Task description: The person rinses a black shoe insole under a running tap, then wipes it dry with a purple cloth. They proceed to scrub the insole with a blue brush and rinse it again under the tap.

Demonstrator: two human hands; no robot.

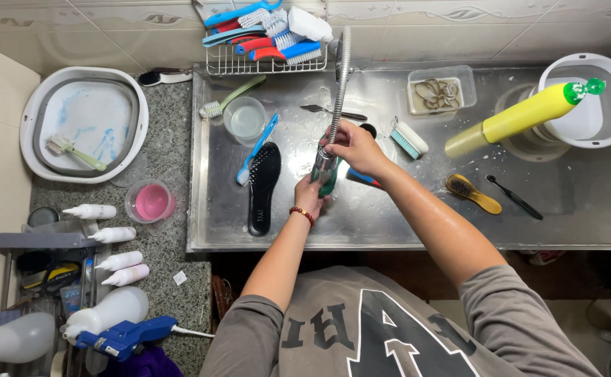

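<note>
Steel sink (585, 202) wet, cluttered; speckled counter (172, 160) beside, tiled wall behind.

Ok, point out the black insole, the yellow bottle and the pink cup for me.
black insole (263, 187), head view, on the middle of its dotted surface.
yellow bottle (522, 116), head view, on the middle of its yellow body.
pink cup (151, 201), head view, on the pink inside of it.

Head camera — straight down, close overhead.
</note>
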